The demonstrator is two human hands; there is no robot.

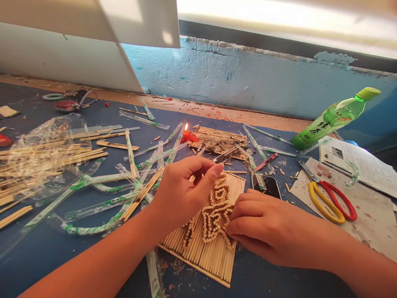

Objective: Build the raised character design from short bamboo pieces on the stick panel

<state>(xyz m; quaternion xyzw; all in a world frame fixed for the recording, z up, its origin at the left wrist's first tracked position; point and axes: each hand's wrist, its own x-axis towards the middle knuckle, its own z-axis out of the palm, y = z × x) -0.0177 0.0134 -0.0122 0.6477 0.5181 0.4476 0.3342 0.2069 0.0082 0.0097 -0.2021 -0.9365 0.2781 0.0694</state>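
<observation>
A flat panel of chopsticks (203,260) laid side by side lies on the table before me. Short cut stick pieces stand on it, forming a raised outlined character (214,223). Over the panel's upper part, my left hand (186,188) pinches thumb and forefinger together; whatever is between the tips is too small to make out. My right hand (263,223) rests at the panel's right edge with curled fingers gripping it, close to the raised pieces. Its thumb is mostly hidden.
Behind the panel, a lit red candle (189,134) burns beside a scorched stick mat (214,142). Scissors (330,200), a utility knife (265,162), a phone (269,186) and a tilted green bottle (336,118) are on the right. Wrappers (93,223) and loose chopsticks (83,155) cover the left.
</observation>
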